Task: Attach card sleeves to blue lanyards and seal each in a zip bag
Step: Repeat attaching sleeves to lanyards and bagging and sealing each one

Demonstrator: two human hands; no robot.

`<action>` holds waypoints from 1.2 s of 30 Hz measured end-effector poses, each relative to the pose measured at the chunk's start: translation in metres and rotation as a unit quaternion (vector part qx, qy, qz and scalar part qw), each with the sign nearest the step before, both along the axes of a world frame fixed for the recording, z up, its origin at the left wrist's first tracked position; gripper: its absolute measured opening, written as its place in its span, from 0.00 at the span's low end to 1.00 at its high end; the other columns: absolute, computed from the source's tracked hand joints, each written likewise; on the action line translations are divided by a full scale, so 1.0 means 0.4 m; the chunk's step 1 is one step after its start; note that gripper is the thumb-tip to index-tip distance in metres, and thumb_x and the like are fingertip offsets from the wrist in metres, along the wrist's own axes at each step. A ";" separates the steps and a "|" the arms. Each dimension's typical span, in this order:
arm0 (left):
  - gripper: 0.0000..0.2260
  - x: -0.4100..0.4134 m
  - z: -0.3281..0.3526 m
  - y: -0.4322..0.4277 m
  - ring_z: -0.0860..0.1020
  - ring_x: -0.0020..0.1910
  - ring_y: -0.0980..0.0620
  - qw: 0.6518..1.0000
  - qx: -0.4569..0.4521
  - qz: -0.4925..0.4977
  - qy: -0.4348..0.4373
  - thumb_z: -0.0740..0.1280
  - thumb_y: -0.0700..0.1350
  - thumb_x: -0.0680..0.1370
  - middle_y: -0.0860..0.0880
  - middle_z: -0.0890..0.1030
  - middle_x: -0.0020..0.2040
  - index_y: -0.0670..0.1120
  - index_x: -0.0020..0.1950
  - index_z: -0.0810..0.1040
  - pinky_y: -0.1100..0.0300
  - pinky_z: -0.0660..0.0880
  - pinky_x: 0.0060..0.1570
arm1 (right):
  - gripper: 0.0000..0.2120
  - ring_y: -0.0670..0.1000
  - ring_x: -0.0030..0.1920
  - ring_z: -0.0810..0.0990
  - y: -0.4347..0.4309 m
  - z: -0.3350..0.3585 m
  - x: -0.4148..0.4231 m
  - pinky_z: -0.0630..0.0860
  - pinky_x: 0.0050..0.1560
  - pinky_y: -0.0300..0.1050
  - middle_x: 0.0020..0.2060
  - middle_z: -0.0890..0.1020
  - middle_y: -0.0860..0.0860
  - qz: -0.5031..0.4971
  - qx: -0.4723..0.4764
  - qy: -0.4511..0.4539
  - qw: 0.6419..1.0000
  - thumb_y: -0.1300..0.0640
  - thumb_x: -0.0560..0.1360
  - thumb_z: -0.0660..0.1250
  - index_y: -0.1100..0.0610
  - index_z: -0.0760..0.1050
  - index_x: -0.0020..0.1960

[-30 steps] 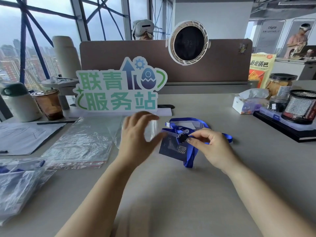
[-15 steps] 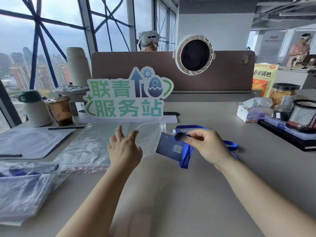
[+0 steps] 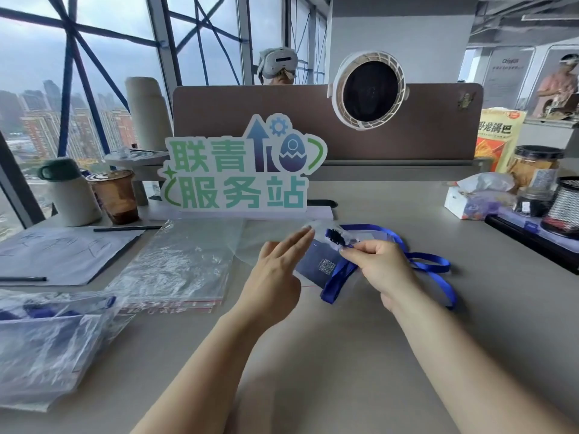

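Note:
A dark blue card sleeve (image 3: 316, 264) with a QR code hangs from a blue lanyard (image 3: 432, 267) just above the grey table. My right hand (image 3: 379, 267) pinches the lanyard near its black clip (image 3: 334, 236). My left hand (image 3: 279, 270) is beside the sleeve with fingers straight, touching a clear zip bag (image 3: 250, 242) that lies partly behind the sleeve. The lanyard's loop trails to the right on the table.
A stack of clear zip bags (image 3: 175, 267) lies to the left. Filled bags (image 3: 47, 339) sit at the near left edge. A green sign (image 3: 241, 170) stands behind. Paper, pens, a cup and a bottle are far left; a tissue box, jars and a mesh holder far right.
My right hand has lifted the lanyard and sleeve slightly and shifted them toward the bag. My left hand has straightened its fingers and moved in next to the sleeve.

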State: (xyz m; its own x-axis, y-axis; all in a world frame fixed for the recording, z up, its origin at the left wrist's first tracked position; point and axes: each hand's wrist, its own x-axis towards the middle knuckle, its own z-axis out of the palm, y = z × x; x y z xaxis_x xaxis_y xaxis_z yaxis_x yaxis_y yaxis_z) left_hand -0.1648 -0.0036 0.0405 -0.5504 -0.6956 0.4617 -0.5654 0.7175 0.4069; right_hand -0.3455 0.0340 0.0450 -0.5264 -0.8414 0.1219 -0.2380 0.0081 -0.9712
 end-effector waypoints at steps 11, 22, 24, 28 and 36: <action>0.40 -0.018 -0.017 0.012 0.63 0.63 0.54 0.997 -0.005 -0.073 0.009 0.59 0.29 0.71 0.66 0.51 0.74 0.60 0.74 0.50 0.71 0.57 0.61 | 0.16 0.51 0.43 0.84 0.000 -0.024 0.001 0.80 0.49 0.46 0.41 0.84 0.51 0.016 -0.028 -0.085 0.996 0.59 0.72 0.71 0.60 0.77 0.59; 0.19 0.031 -0.036 -0.037 0.72 0.62 0.51 0.994 -0.005 -0.023 0.104 0.63 0.32 0.75 0.55 0.72 0.64 0.53 0.57 0.79 0.54 0.74 0.59 | 0.15 0.52 0.49 0.74 0.010 -0.039 -0.060 0.69 0.52 0.42 0.47 0.79 0.50 -0.063 -0.113 0.397 0.908 0.69 0.71 0.66 0.53 0.83 0.49; 0.14 0.036 -0.032 -0.042 0.73 0.60 0.51 0.996 -0.013 -0.001 0.083 0.64 0.36 0.76 0.55 0.73 0.61 0.52 0.56 0.80 0.54 0.74 0.57 | 0.21 0.58 0.55 0.74 0.000 -0.045 -0.072 0.69 0.59 0.47 0.54 0.80 0.53 -0.036 -0.084 0.465 0.880 0.73 0.69 0.63 0.53 0.83 0.52; 0.19 0.057 -0.004 -0.040 0.72 0.60 0.53 1.000 -0.019 0.006 -0.022 0.72 0.56 0.71 0.56 0.73 0.62 0.55 0.60 0.77 0.59 0.72 0.56 | 0.20 0.58 0.50 0.80 -0.008 -0.035 -0.078 0.76 0.54 0.52 0.48 0.84 0.53 0.004 -0.083 0.538 0.839 0.74 0.64 0.66 0.57 0.83 0.49; 0.05 0.116 0.082 -0.057 0.77 0.48 0.53 0.991 -0.072 0.085 -0.077 0.67 0.47 0.77 0.53 0.78 0.55 0.50 0.47 0.82 0.60 0.74 0.45 | 0.03 0.57 0.42 0.77 0.022 0.089 -0.075 0.72 0.39 0.45 0.39 0.81 0.51 -0.009 -0.073 0.596 0.799 0.65 0.69 0.69 0.58 0.80 0.39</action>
State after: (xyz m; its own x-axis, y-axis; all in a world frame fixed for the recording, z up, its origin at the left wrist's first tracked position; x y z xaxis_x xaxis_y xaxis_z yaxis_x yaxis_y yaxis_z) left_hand -0.1185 -0.0264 0.0733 -0.5028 -0.7174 0.4822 -0.7301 0.6511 0.2074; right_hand -0.3756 0.0428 0.0808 0.0253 -0.7662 0.6421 -0.9965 -0.0706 -0.0449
